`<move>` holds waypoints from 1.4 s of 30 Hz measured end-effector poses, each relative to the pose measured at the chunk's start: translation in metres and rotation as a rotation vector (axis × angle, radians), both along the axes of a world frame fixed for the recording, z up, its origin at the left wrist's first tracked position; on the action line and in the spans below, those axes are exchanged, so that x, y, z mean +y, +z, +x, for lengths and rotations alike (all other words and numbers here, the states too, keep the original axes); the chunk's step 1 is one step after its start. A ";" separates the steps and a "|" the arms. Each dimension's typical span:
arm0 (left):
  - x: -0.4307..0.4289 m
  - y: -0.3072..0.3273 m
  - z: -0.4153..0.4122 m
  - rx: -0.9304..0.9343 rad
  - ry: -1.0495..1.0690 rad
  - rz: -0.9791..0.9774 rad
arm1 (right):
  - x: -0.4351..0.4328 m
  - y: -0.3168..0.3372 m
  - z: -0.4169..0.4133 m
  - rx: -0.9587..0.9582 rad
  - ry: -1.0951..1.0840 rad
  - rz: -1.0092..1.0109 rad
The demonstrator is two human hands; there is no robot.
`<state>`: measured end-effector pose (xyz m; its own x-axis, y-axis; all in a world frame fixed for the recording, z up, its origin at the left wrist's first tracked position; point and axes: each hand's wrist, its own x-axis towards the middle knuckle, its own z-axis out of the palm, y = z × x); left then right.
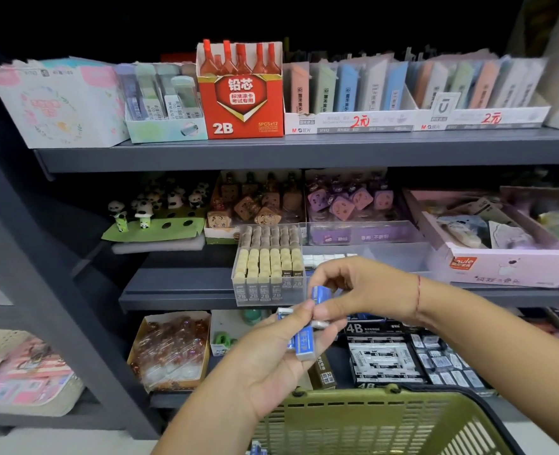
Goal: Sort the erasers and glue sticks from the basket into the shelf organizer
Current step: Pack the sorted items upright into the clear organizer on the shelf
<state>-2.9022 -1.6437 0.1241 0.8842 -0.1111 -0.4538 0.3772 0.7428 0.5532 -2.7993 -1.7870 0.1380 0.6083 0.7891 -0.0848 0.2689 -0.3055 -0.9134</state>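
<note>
Blue-sleeved erasers (304, 343) fill my cupped left hand (271, 366) — right hand (353, 290) pinches one (320, 293), clear organizer bin (370, 257) just beyond.

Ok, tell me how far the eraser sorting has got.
Done: some white erasers already lie in the clear organizer. In hand: the left hand holds a few blue-sleeved erasers, and the right hand pinches one. Left: the green basket shows at least one more at its bottom edge.

Stationery shop, probably, grey shelves (304, 152) of boxed lead refills (240, 93), handwritten price tags (360, 121)
</note>
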 end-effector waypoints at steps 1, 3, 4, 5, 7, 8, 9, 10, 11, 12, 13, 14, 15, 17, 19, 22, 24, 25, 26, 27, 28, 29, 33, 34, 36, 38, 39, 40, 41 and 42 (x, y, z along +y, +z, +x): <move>0.000 0.000 0.000 -0.002 -0.004 -0.009 | -0.002 -0.001 0.000 0.039 -0.006 0.026; 0.003 0.001 0.000 -0.004 -0.017 -0.006 | -0.007 0.001 0.004 0.117 -0.047 0.120; 0.004 0.000 0.000 -0.003 -0.027 0.007 | -0.010 0.005 0.006 0.180 -0.093 0.192; 0.005 -0.002 0.001 0.003 -0.034 0.022 | -0.014 0.009 0.009 0.250 -0.160 0.258; 0.006 -0.005 0.000 0.028 -0.048 0.054 | -0.023 0.019 0.021 0.262 -0.312 0.307; 0.006 -0.006 0.000 0.045 -0.047 0.065 | -0.028 0.023 0.030 0.160 -0.386 0.262; 0.005 -0.007 0.001 0.061 -0.039 0.068 | -0.033 0.024 0.040 0.008 -0.449 0.174; 0.005 -0.007 0.001 0.074 -0.025 0.064 | -0.037 0.025 0.050 -0.163 -0.495 0.055; 0.005 -0.008 0.003 0.083 -0.009 0.052 | -0.041 0.025 0.059 -0.318 -0.512 -0.081; 0.005 -0.009 0.004 0.089 0.004 0.037 | -0.043 0.026 0.067 -0.441 -0.491 -0.226; 0.005 -0.010 0.005 0.093 0.012 0.021 | -0.044 0.026 0.072 -0.529 -0.440 -0.364; 0.005 -0.011 0.006 0.096 0.016 0.005 | -0.043 0.026 0.076 -0.579 -0.375 -0.483; 0.005 -0.012 0.007 0.100 0.018 -0.007 | -0.040 0.026 0.076 -0.592 -0.316 -0.565; 0.005 -0.013 0.008 0.104 0.020 -0.017 | -0.035 0.025 0.078 -0.582 -0.246 -0.652; 0.005 -0.012 0.008 0.100 0.029 -0.025 | -0.032 0.026 0.081 -0.625 -0.243 -0.702; 0.005 -0.007 0.006 0.080 0.030 -0.062 | -0.031 0.032 0.089 -0.741 -0.276 -0.710; 0.004 -0.004 0.005 0.075 0.025 -0.089 | -0.030 0.035 0.091 -0.752 -0.256 -0.701; 0.004 -0.004 0.004 0.075 0.022 -0.097 | -0.030 0.035 0.091 -0.755 -0.237 -0.707; 0.004 -0.003 0.004 0.074 0.020 -0.102 | -0.029 0.034 0.092 -0.772 -0.212 -0.722; 0.004 -0.003 0.005 0.072 0.019 -0.108 | -0.028 0.034 0.091 -0.801 -0.186 -0.744; 0.004 -0.003 0.005 0.069 0.019 -0.113 | -0.027 0.032 0.091 -0.839 -0.161 -0.765; 0.004 -0.003 0.005 0.067 0.018 -0.117 | -0.026 0.030 0.092 -0.876 -0.139 -0.783; 0.004 -0.002 0.005 0.065 0.022 -0.125 | -0.018 0.016 0.095 -0.960 -0.112 -0.857; 0.004 -0.002 0.005 0.063 0.021 -0.129 | -0.016 0.012 0.096 -0.967 -0.122 -0.864; 0.005 -0.004 0.005 0.059 0.013 -0.127 | -0.015 0.006 0.098 -0.956 -0.151 -0.858; 0.006 -0.005 0.004 0.058 0.006 -0.110 | -0.015 0.001 0.100 -0.943 -0.161 -0.851; 0.006 -0.005 0.004 0.058 0.005 -0.103 | -0.016 -0.001 0.100 -0.935 -0.162 -0.847; 0.006 -0.005 0.004 0.057 0.004 -0.101 | -0.016 -0.004 0.100 -0.923 -0.168 -0.844; 0.006 -0.005 0.004 0.057 0.004 -0.102 | -0.016 -0.005 0.100 -0.909 -0.177 -0.843; 0.006 -0.005 0.005 0.057 0.003 -0.104 | -0.017 -0.006 0.099 -0.894 -0.190 -0.844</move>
<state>-2.8976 -1.6373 0.1188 0.8575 -0.1576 -0.4898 0.4038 0.7960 0.4509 -2.7000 -1.8037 0.1317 0.8127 0.5824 -0.0198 0.5822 -0.8102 0.0675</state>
